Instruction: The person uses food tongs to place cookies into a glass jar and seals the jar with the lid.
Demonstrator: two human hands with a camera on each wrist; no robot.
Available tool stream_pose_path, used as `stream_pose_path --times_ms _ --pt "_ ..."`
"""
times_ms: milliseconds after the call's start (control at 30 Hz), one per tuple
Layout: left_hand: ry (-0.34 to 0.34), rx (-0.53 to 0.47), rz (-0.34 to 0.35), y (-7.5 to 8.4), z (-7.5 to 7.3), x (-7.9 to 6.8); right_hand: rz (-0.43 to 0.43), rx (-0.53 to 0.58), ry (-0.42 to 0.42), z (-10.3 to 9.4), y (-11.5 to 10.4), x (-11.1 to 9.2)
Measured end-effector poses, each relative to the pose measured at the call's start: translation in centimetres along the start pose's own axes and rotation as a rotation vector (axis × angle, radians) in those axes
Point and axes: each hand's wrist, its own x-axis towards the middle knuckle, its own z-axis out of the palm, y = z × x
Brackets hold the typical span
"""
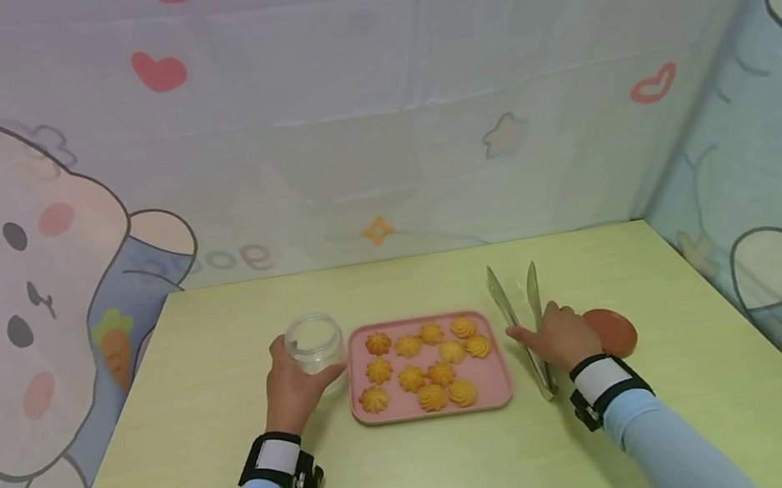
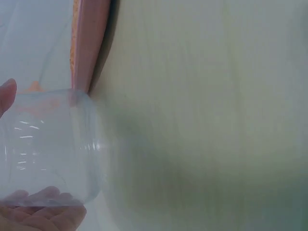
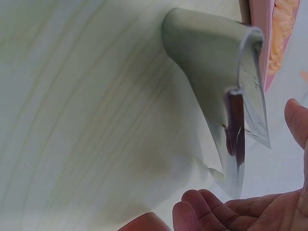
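L hand (image 1: 295,389) grips jar (image 1: 315,346), R hand (image 1: 564,336) nr tongs (image 1: 533,362).

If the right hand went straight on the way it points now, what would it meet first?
Probably the metal tongs, which appear just ahead of the right hand, though depth makes any gap between them hard to judge.

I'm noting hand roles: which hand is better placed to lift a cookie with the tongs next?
Probably the right hand: it is at the tongs, thumb and fingers either side of them, near the pink tray of cookies. The left hand is occupied, holding the clear jar.
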Motion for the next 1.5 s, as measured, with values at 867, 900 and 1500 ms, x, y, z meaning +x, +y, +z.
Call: stream_pose_path --times_ms 867,900,1500 --pt "-0.032 0.371 0.099 1.7 -4.4 -0.8 0.034 0.029 -0.032 0.2 -0.6 -0.2" --pt "-0.033 0.388 0.094 1.8 -4.6 -0.8 0.037 0.028 -0.031 0.2 -0.6 -0.2" --pt "-0.228 0.622 0.023 2.5 -5.7 -1.0 0.070 0.025 -0.031 0.8 -0.7 -0.1"
